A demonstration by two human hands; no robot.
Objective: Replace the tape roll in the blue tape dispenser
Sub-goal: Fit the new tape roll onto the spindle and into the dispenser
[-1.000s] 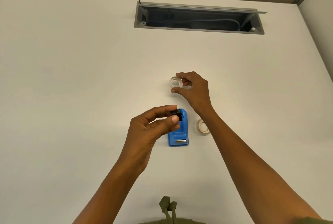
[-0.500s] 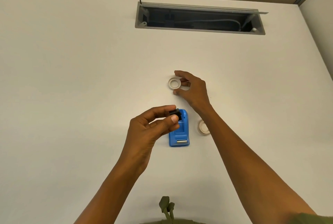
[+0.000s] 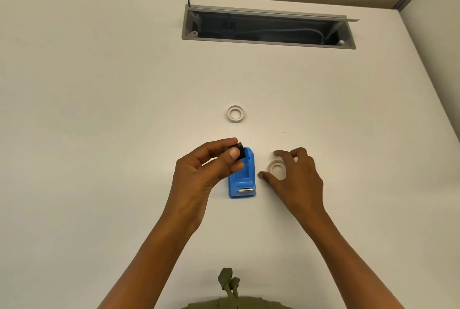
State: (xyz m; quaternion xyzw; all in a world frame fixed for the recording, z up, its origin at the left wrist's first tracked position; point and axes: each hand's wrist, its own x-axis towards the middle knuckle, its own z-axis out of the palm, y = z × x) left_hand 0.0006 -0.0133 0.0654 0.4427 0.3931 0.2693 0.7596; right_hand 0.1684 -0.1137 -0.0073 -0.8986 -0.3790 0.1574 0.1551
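Note:
The blue tape dispenser (image 3: 242,176) lies on the white desk (image 3: 99,134) with its roll bay bare. My left hand (image 3: 206,171) hovers over its far end and pinches a small black spool core (image 3: 238,151) between thumb and fingers. A whitish tape roll (image 3: 276,169) lies flat just right of the dispenser. My right hand (image 3: 296,179) arches over that roll, thumb and forefinger spread on either side of it; I cannot tell if they touch it. A second whitish roll (image 3: 235,114) lies flat farther back, with no hand near it.
An open grey cable tray (image 3: 268,27) with cables inside is recessed in the desk at the back. A partition wall stands along the right side. An olive strap (image 3: 227,281) hangs at the near edge.
My right hand let go of the far roll, which now lies flat on the desk, and came back toward me to the roll beside the dispenser. The left hand kept holding the black core.

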